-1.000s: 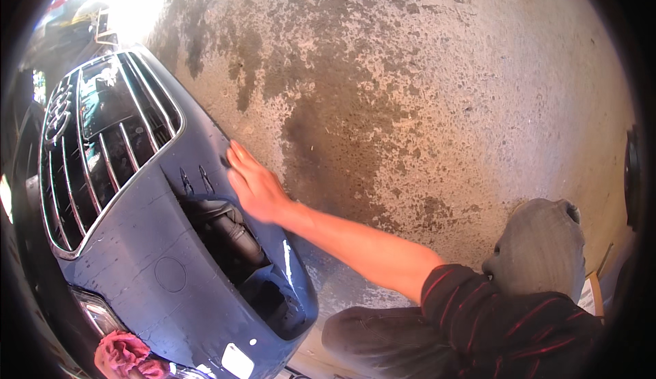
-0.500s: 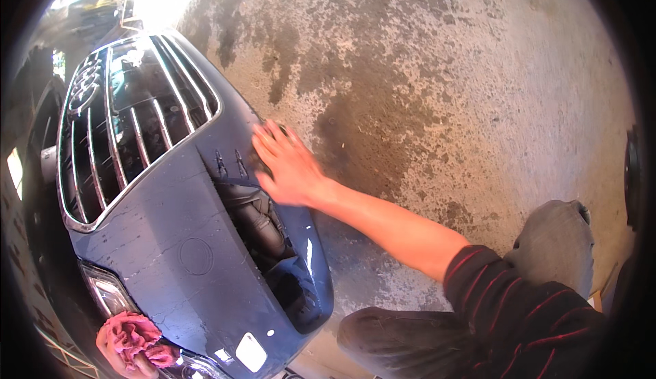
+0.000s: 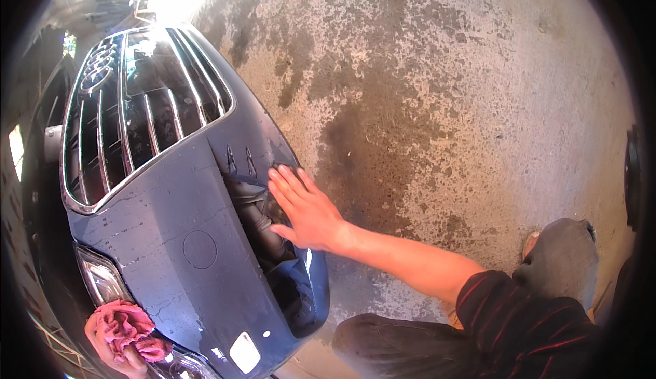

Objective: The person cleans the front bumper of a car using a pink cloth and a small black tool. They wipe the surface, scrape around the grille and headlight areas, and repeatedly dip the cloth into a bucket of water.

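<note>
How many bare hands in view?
2: left hand at lower left, partly hidden by the pink cloth it holds at the headlight; right hand over the side opening in the car bumper. No others visible.

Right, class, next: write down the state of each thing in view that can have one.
Pink cloth: crumpled
Left hand: gripping the cloth
Right hand: flattened, fingers extended
Bumper: speckled and streaked
Grille: fitted in the bumper, bars shiny
Headlight: partly covered by cloth and left hand
Floor: patchy, darkly stained
</note>
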Tool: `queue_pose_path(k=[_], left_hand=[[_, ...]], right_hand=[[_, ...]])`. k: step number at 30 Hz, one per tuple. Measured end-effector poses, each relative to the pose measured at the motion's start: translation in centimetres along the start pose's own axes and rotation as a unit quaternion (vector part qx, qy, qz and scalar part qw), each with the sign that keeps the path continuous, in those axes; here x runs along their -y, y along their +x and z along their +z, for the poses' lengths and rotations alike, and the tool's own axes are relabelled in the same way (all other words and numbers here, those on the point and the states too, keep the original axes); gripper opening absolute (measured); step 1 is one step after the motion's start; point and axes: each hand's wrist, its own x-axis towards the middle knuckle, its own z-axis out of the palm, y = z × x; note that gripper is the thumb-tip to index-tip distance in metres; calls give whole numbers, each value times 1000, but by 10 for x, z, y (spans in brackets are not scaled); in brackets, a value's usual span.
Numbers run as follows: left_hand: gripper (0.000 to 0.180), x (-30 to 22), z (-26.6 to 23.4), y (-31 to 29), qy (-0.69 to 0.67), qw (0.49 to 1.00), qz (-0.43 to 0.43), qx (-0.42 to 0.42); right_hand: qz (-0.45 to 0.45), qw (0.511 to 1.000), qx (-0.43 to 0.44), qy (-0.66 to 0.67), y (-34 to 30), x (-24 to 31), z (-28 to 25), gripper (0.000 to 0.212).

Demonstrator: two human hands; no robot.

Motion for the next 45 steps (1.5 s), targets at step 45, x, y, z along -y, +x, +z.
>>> queue_pose_path(k=[45], left_hand=[[71, 10, 23, 12, -47, 998, 8, -29]], right_hand=[[102, 992, 35, 58, 104, -45, -18, 67]])
